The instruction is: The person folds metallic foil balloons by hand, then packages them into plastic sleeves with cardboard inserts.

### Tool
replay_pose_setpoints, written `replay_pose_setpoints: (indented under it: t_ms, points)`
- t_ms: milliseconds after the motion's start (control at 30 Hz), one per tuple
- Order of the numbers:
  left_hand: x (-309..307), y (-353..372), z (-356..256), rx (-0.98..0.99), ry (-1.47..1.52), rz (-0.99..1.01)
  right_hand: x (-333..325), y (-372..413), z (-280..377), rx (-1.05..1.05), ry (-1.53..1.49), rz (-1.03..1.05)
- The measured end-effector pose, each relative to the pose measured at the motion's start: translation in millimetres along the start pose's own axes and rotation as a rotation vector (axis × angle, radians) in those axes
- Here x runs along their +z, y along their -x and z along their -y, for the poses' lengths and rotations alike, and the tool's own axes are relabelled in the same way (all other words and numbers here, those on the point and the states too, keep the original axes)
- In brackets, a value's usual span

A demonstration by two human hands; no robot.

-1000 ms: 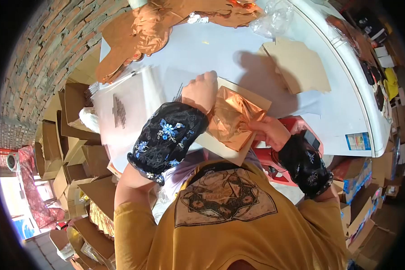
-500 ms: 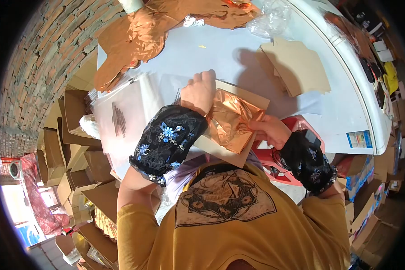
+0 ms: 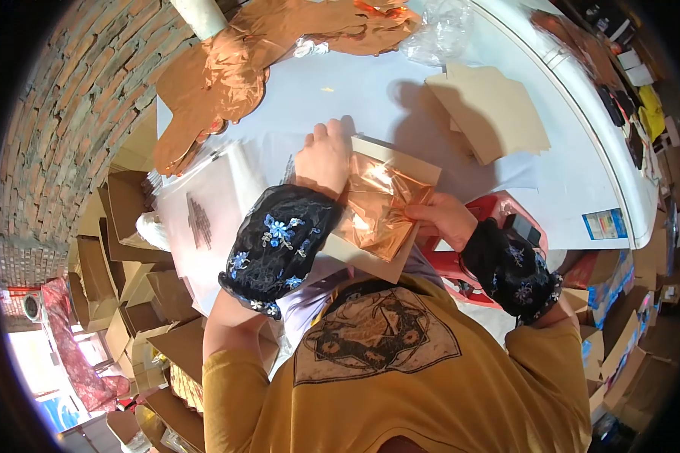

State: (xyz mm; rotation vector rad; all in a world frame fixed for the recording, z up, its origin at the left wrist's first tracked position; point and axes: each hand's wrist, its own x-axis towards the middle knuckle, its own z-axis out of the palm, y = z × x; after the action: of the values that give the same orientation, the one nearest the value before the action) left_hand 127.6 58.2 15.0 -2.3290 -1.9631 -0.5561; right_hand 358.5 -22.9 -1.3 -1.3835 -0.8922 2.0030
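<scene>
A folded piece of shiny copper-coloured foil (image 3: 378,200) lies flat on a beige cardboard sheet (image 3: 406,160), close to my body at the near side of the table. My left hand (image 3: 323,160) is closed with curled fingers at the sheet's left edge and seems to grip it; its fingertips are partly hidden. On the other side, my right hand (image 3: 447,219) pinches the right edge of the foil between thumb and fingers. Black sleeve covers with blue flowers wrap both forearms.
Copper foil pieces (image 3: 230,68) are heaped along the table's far left, near crumpled clear plastic (image 3: 442,30). Beige cardboard sheets (image 3: 499,113) lie to the right. Clear plastic bags (image 3: 204,200) cover the left side. A red stool (image 3: 499,205) and open cardboard boxes (image 3: 162,294) stand nearby.
The view has shifted slightly. Both hands stay at the cardboard, and the foil now looks a little flatter, with my right hand still pinching its right edge.
</scene>
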Motion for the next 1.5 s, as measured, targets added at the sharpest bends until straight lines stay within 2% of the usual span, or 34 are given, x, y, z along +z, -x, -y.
replay_pose_setpoints:
  t_ms: [167, 267, 400, 500, 700, 900, 1033, 1133, 1233, 1333, 1467, 1500]
  points:
    - [5.9, -1.2, 9.7, -0.003, 0.092, -0.070, 8.0, 5.7, 5.0, -0.029, 0.080, -0.072]
    - [2.5, -5.4, 9.9, -0.145, 0.131, 0.040, 11.0, 6.0, 6.0, -0.049, 0.123, -0.077]
    - [-1.9, -4.6, 5.8, -0.116, 0.112, -0.012, 12.9, 4.1, 4.4, -0.065, 0.103, -0.033]
    - [0.2, -3.3, 7.4, -0.010, 0.070, -0.142, 12.6, 3.3, 1.9, -0.087, 0.132, -0.023]
    - [-4.7, -1.4, 5.8, 0.051, -0.022, -0.203, 15.0, 0.7, 1.9, -0.100, 0.168, -0.032]
    - [-10.4, 1.8, 3.4, 0.021, -0.034, -0.169, 10.8, -5.0, -4.5, -0.125, 0.190, -0.058]
    - [-10.2, 4.8, -5.3, 0.026, -0.029, -0.076, 18.8, -5.3, 1.2, -0.152, 0.153, -0.053]
    - [-7.6, 10.5, -13.4, 0.066, -0.016, -0.076, 17.1, -17.1, 5.4, -0.048, 0.251, 0.033]
    - [-6.1, 11.7, -10.0, 0.077, -0.033, -0.032, 27.9, -28.9, 2.4, -0.087, 0.072, 0.060]
    - [-5.3, 12.5, -3.6, 0.074, -0.022, -0.024, 41.8, -31.5, 12.1, -0.023, 0.180, 0.004]
    - [-16.4, 16.4, 7.5, 0.147, 0.045, -0.049, 44.6, -34.2, 11.5, -0.043, 0.119, 0.042]
    - [-17.8, 18.3, 12.9, 0.105, 0.104, -0.066, 38.8, -35.3, 10.7, -0.030, 0.088, 0.049]
